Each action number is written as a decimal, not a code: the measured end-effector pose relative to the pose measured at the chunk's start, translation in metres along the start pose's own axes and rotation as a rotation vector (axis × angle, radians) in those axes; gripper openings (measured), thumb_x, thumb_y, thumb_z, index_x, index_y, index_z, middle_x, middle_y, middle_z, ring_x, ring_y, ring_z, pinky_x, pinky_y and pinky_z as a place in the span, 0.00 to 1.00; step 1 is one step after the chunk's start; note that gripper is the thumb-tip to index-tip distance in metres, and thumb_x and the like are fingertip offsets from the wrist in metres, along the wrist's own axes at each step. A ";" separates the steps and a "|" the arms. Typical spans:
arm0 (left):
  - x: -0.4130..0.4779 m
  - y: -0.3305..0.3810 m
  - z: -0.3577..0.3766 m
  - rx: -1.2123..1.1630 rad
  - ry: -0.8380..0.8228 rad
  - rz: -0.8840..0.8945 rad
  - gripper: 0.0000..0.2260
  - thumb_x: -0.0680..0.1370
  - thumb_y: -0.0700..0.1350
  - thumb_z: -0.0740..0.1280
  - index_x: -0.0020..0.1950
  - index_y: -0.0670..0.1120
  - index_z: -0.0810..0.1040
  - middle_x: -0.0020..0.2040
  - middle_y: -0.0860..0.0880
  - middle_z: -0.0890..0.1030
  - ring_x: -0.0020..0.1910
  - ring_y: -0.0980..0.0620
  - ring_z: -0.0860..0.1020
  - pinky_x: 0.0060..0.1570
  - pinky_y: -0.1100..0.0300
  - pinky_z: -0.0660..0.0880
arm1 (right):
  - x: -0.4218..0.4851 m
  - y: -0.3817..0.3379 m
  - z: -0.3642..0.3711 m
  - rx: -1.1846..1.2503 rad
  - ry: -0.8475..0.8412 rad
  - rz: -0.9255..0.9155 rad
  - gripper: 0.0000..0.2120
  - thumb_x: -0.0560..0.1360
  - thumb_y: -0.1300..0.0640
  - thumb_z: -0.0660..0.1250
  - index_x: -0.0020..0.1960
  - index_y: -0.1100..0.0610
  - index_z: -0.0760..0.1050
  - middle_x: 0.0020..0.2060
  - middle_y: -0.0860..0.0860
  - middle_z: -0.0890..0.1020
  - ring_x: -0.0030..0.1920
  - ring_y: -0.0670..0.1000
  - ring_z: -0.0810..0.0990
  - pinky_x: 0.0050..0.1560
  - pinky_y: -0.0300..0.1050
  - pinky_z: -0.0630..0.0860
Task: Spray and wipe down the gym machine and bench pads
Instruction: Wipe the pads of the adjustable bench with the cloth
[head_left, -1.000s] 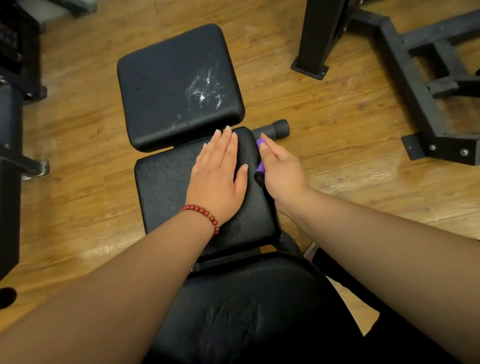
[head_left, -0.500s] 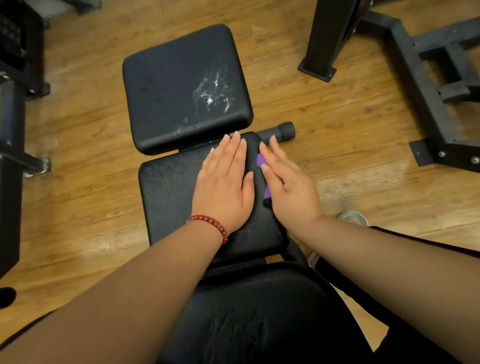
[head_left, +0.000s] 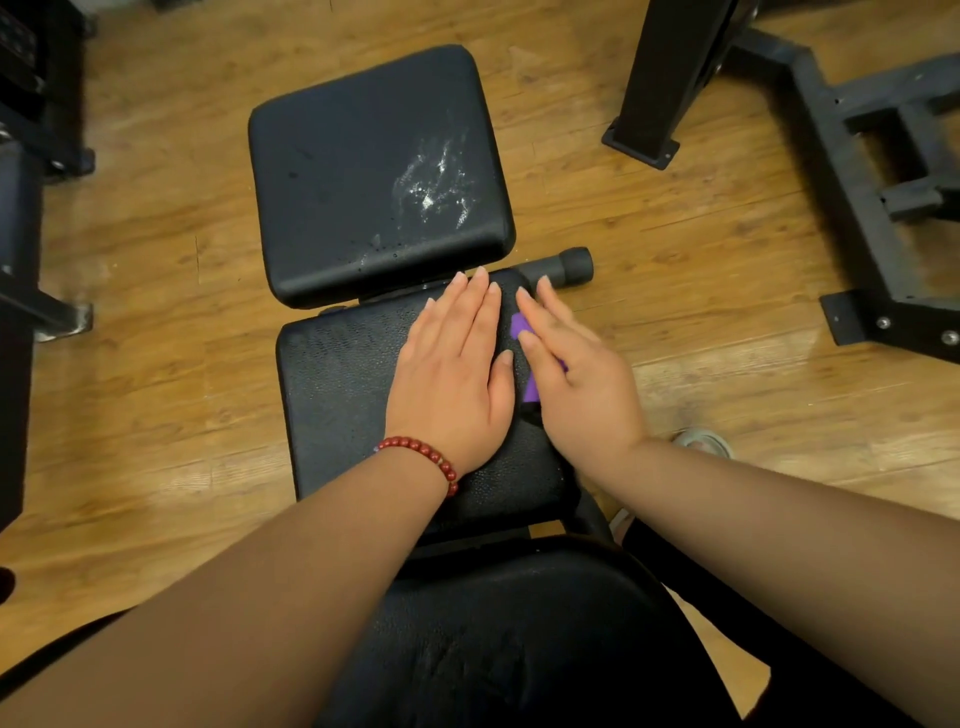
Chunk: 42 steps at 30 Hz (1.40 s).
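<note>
The bench has three black pads. The far pad (head_left: 363, 171) carries white spray foam (head_left: 436, 187) on its right side. My left hand (head_left: 452, 379), with a red bead bracelet on the wrist, lies flat with straight fingers on the middle pad (head_left: 337, 395). My right hand (head_left: 576, 384) presses with straight fingers on a purple and black cloth (head_left: 521, 327) at that pad's right edge. Most of the cloth is hidden under the hand. The near pad (head_left: 493, 649) is below my arms.
A black foam-covered handle (head_left: 563, 266) sticks out to the right between the far and middle pads. A black post (head_left: 665, 73) and a machine base frame (head_left: 852, 182) stand on the wooden floor at the right. Dark equipment (head_left: 21, 208) lines the left edge. A shoe (head_left: 704, 441) shows by my right wrist.
My right hand has slid a little toward me along the middle pad's right edge with the purple cloth under it, and its fingers have straightened. My left hand stays flat in place.
</note>
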<state>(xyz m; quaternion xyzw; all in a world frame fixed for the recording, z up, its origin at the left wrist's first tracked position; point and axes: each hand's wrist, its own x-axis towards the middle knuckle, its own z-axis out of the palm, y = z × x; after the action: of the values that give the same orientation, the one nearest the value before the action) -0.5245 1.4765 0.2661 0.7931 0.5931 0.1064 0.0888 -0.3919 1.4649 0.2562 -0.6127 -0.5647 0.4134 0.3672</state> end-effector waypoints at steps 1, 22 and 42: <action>0.000 0.000 0.000 -0.002 0.001 0.001 0.26 0.80 0.49 0.52 0.75 0.39 0.64 0.77 0.43 0.63 0.77 0.48 0.58 0.75 0.59 0.45 | 0.007 -0.001 0.002 0.012 0.011 0.021 0.18 0.82 0.57 0.61 0.71 0.52 0.71 0.73 0.47 0.67 0.66 0.30 0.59 0.64 0.19 0.54; 0.001 0.001 0.000 -0.002 0.008 0.002 0.25 0.80 0.49 0.50 0.75 0.39 0.65 0.76 0.43 0.65 0.76 0.47 0.59 0.75 0.60 0.45 | 0.028 0.004 0.006 0.240 0.053 0.057 0.16 0.82 0.60 0.61 0.69 0.54 0.73 0.68 0.44 0.71 0.64 0.29 0.67 0.66 0.26 0.62; 0.001 0.003 -0.001 -0.008 0.012 -0.005 0.25 0.80 0.49 0.51 0.75 0.39 0.65 0.76 0.43 0.65 0.76 0.47 0.60 0.75 0.61 0.44 | 0.048 -0.004 0.006 0.486 0.081 0.381 0.15 0.82 0.56 0.61 0.67 0.52 0.76 0.62 0.46 0.80 0.62 0.43 0.77 0.67 0.41 0.71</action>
<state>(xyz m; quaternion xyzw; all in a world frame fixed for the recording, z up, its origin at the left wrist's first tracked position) -0.5213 1.4766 0.2682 0.7907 0.5950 0.1132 0.0888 -0.3975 1.5132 0.2530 -0.6176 -0.3092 0.5732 0.4409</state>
